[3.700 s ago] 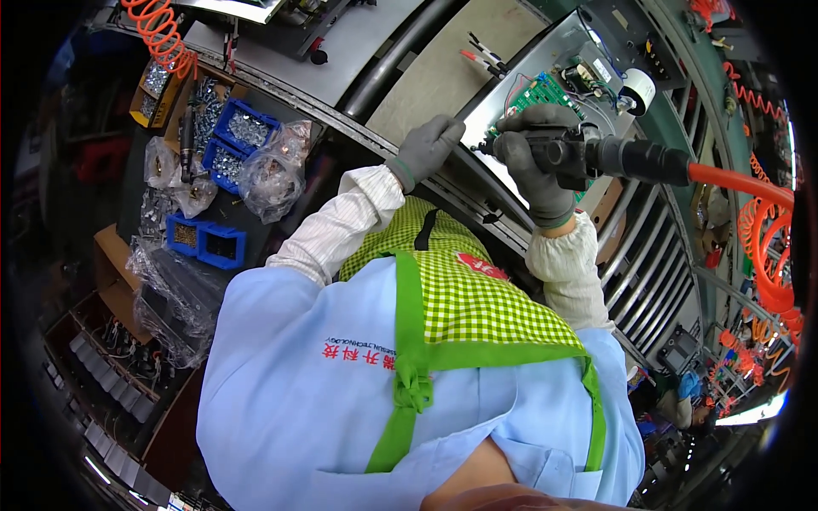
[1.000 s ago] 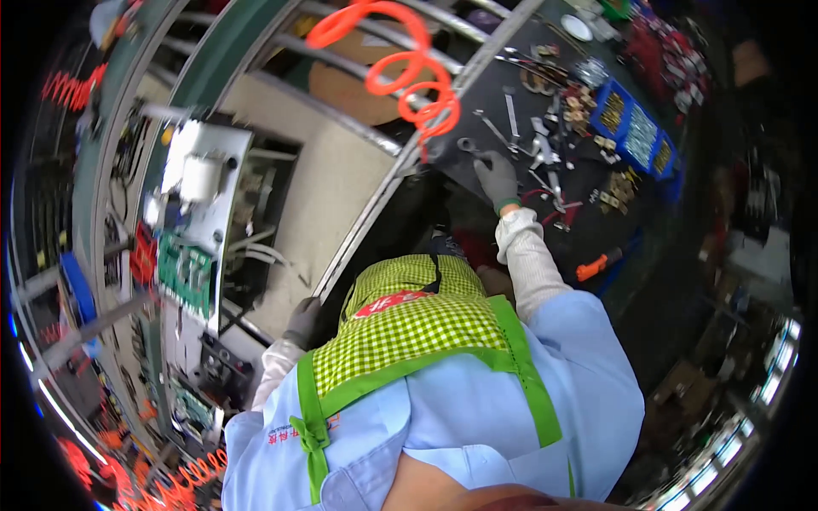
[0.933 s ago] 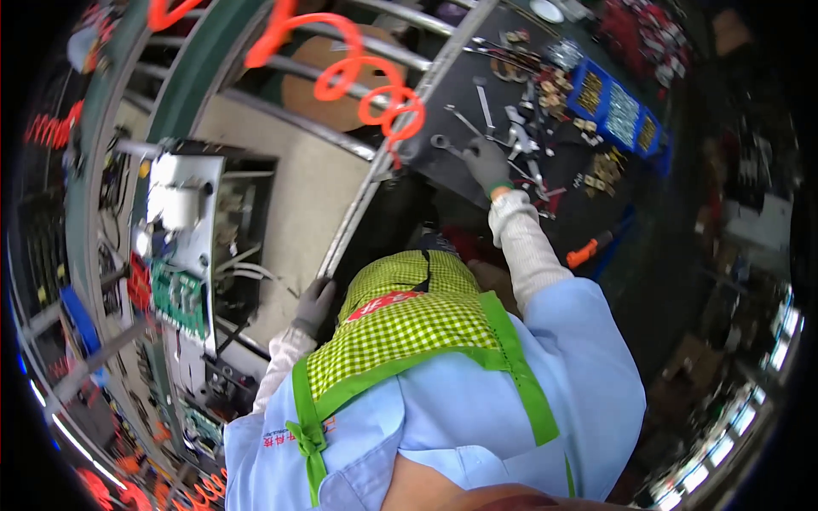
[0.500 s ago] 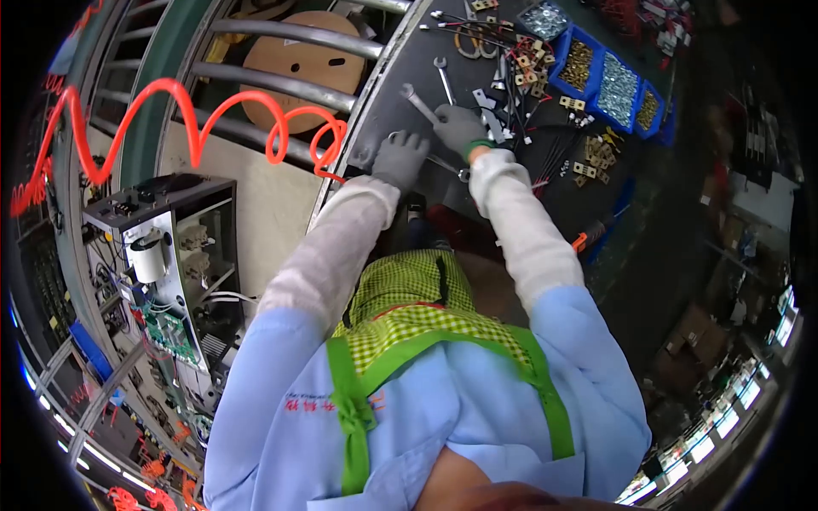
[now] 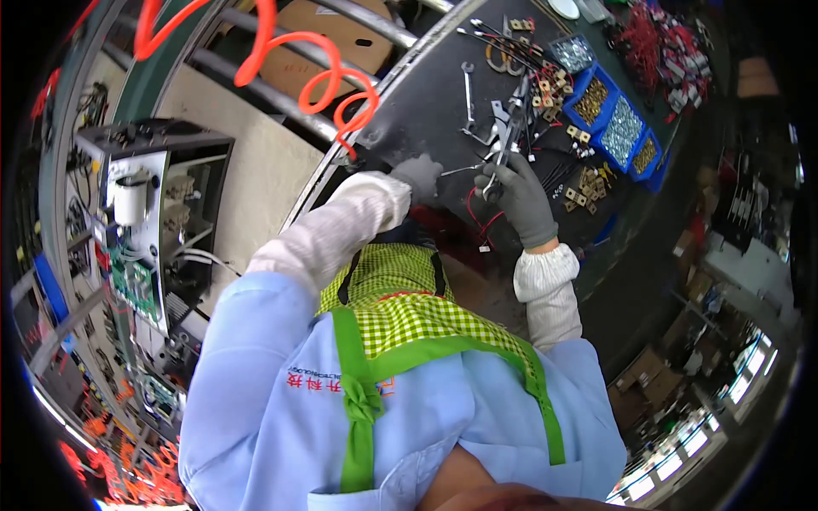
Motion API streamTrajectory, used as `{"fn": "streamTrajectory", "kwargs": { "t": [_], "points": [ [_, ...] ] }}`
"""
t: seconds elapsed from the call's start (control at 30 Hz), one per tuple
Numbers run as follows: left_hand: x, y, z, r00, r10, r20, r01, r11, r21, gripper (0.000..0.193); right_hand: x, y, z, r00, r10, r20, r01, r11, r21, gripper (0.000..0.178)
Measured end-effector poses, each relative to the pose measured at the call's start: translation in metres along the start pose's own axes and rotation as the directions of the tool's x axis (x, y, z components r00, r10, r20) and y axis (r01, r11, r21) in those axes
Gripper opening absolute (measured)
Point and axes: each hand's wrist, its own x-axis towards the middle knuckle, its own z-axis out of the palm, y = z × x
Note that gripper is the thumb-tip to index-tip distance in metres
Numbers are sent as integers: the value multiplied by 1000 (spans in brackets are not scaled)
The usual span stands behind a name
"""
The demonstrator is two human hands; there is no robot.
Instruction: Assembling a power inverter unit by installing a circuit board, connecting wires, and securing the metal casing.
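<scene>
My right hand (image 5: 524, 200), in a grey glove, is closed around a silver wrench (image 5: 509, 132), whose far end reaches over the metal parts on the dark worktable (image 5: 409, 111). My left hand (image 5: 417, 176), also gloved, is low at the table's near left edge with its fingers curled; what they hold, if anything, is hidden. A thin silver rod (image 5: 460, 170) lies between the two hands, its left end close to my left fingers. Farther up the table lies another wrench (image 5: 468, 89). Red wires (image 5: 479, 217) with a white connector hang beside my right hand.
Blue bins (image 5: 620, 132) of brass and silver hardware stand at the right, beside loose terminal blocks (image 5: 584, 192) and black cables. A red coiled hose (image 5: 319, 89) crosses the left edge by metal rollers (image 5: 371, 21). An open electrical cabinet (image 5: 158, 213) stands at left.
My right hand has moved right and nearer me, with its wrench now pointing away from me. My left hand has shifted slightly nearer me. The view has turned, and red wires now show.
</scene>
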Motion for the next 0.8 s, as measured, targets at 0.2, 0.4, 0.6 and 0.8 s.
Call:
{"fn": "streamTrajectory", "kwargs": {
  "t": [0.2, 0.4, 0.6, 0.8],
  "points": [
    [-178, -15, -24, 990, 26, 140, 142, -217, -966, 27, -38, -2, 62, 960, -180, 215, 238, 929, -284, 54],
    [-319, -61, 16, 964, -258, -55, -185, -512, -839, 30, -54, 25, 183, 869, 78, 488, 229, 811, -538, 76],
    [-463, -79, 76, 743, -665, -76, -338, -274, -900, 35, -62, 110, 305, 543, 578, 609, -391, 816, -426, 56],
    [-532, -153, 143, 459, -885, 75, -190, -181, -965, 35, -57, 204, 416, 657, 591, 468, 399, 254, -881, 38]
  ]
}}
